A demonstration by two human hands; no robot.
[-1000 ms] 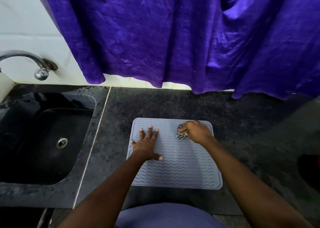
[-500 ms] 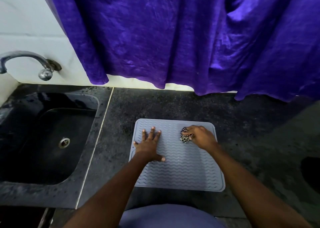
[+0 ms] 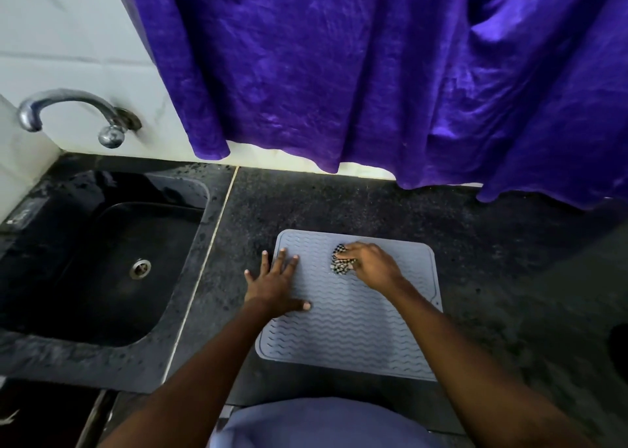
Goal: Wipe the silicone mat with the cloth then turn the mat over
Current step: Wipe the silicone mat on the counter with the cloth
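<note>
A grey silicone mat with wavy ridges lies flat on the dark counter. My left hand presses on the mat's left edge with straight, spread fingers, some of them over the counter. My right hand grips a small black-and-white checked cloth, bunched up and pressed onto the far part of the mat. Most of the cloth is hidden under my fingers.
A black sink with a metal drain is set into the counter at the left, under a chrome tap. A purple curtain hangs over the counter's far edge. Bare counter stretches to the right of the mat.
My right hand has slid the cloth slightly left and back along the far part of the mat. My left hand has shifted toward the mat's left edge. The camera view has moved.
</note>
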